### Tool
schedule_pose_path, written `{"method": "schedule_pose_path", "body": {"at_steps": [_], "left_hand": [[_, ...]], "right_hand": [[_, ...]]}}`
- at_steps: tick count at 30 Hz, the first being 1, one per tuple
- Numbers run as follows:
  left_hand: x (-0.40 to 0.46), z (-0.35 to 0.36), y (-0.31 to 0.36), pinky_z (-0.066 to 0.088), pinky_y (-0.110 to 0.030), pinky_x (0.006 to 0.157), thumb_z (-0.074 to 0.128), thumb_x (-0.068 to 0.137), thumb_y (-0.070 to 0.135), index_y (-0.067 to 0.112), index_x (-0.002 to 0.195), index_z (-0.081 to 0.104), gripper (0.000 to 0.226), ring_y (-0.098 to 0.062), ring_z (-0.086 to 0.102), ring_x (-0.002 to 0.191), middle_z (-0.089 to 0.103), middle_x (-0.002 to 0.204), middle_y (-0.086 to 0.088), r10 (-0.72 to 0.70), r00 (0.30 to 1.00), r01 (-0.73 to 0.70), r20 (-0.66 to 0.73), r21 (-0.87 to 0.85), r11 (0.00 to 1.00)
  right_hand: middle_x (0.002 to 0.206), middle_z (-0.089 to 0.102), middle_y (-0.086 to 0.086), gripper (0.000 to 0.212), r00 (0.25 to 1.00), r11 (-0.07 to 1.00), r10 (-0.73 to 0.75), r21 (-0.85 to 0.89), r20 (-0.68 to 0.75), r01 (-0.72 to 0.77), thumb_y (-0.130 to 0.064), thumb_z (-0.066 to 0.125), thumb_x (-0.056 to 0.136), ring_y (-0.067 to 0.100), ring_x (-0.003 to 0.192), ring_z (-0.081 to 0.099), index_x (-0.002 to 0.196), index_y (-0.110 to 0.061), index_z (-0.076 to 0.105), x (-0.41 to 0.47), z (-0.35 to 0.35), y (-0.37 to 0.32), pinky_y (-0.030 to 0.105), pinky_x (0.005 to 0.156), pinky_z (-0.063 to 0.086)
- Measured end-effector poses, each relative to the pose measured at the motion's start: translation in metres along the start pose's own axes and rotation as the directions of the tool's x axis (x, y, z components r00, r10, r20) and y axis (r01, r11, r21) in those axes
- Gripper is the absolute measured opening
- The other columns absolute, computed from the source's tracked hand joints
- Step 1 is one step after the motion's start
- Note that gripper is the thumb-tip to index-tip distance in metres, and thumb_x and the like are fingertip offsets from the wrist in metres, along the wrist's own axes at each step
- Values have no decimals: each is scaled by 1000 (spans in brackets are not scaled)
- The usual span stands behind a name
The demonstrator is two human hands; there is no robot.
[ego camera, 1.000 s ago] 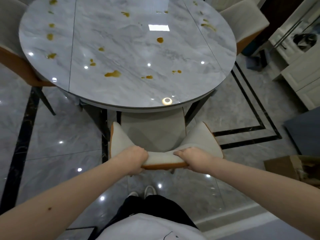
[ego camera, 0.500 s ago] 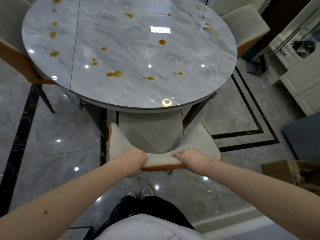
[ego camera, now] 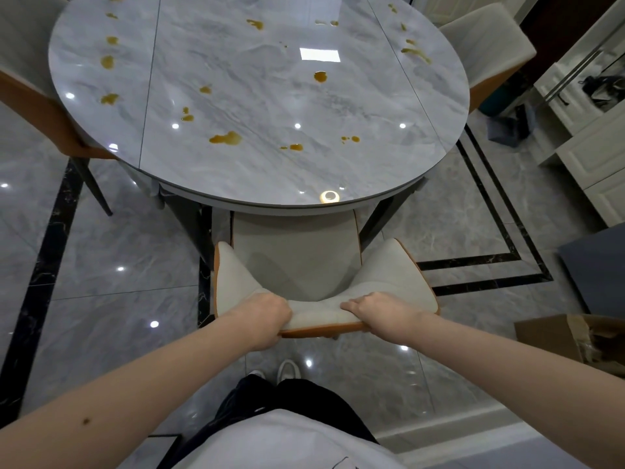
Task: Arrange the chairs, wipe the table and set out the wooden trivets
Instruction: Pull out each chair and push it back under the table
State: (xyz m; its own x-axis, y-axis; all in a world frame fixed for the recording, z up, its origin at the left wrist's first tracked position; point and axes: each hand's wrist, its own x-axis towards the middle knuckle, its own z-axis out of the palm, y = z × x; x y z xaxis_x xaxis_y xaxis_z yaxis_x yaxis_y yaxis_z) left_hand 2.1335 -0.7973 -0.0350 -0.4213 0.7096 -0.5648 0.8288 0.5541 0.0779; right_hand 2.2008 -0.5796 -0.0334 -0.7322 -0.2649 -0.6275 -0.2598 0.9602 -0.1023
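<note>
1. One view only, from the person's head, looking forward and steeply down.
2. Near – the table (ego camera: 270,96) near edge lies just ahead; wide angle bends the floor (ego camera: 101,299).

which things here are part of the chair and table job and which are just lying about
Part of the job:
- near chair, its backrest gripped by the left hand and right hand
- side chairs
- table with brown spills

Just lying about:
- cardboard box
- dark bin
- white cabinets

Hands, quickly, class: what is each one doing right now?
Left hand: grips the top edge of the chair backrest.
Right hand: grips the same backrest edge.
</note>
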Motion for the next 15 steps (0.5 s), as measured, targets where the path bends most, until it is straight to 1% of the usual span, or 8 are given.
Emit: {"method": "schedule_pose_path", "body": {"at_steps": [5,9,12,15], "left_hand": [[-5,0,1,44,-32,93,52,92,22,9,119,54,31,-25,55,111,57,121,-10,-30,999,31,23,-13,999],[-8,-1,2,40,-30,94,50,93,23,8,123,51,34,-26,52,116,55,125,-10,-22,999,22,32,22,1000],[-10,-2,3,42,-30,92,50,94,25,8,123,51,34,-26,53,114,56,124,-10,-11,999,10,33,34,999],[-10,-4,1,43,-30,89,51,93,27,9,120,54,32,-25,56,109,58,119,-9,3,1000,-4,26,25,1000]], "right_hand": [[122,61,4,52,1000,1000,-19,4,-18,19,-4,55,89,23,108,61,136,-20,43,0,0,-2,36,93,50],[118,63,3,49,999,999,-35,6,-19,35,-6,58,88,22,106,61,134,-19,45,0,-1,-6,36,92,51],[117,63,3,49,1000,1000,-23,3,-17,23,-6,59,87,23,105,62,133,-19,46,0,-2,-8,35,91,51],[118,63,4,52,1000,1000,16,20,11,-17,-5,59,87,24,108,61,135,-19,44,-1,-3,-11,35,93,50]]}}
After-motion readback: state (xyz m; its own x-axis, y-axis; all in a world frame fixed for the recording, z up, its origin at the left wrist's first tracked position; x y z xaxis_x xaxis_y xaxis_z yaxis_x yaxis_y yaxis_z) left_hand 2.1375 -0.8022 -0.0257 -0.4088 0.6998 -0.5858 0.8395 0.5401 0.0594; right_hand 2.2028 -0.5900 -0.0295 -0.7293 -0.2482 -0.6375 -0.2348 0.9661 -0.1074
